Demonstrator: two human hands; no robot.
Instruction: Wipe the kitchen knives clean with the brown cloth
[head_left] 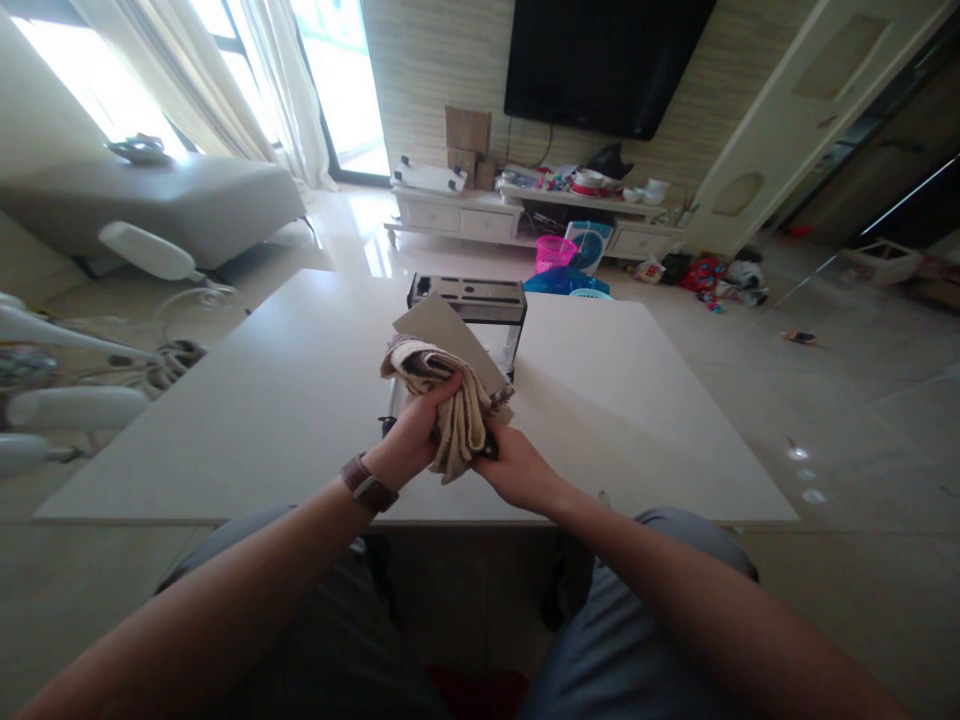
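My left hand [417,432] is closed around a folded beige and brown cloth [459,425], its thumb on top. The cloth lies against the broad, flat grey blade of a cleaver [448,338], which points up and away to the left. My right hand [517,465] grips the cleaver's black handle, partly hidden by the fingers and the cloth. Just beyond the blade, a boxy metal and black device [469,292] stands on the white table [600,400]; my hands and the cloth hide its lower part.
White chairs [146,250] stand left of the table. Past its far edge are a pink basket [555,252], a blue plastic item [566,280] and a low white cabinet [491,222] with clutter on top. Bags [705,272] lie on the floor at right.
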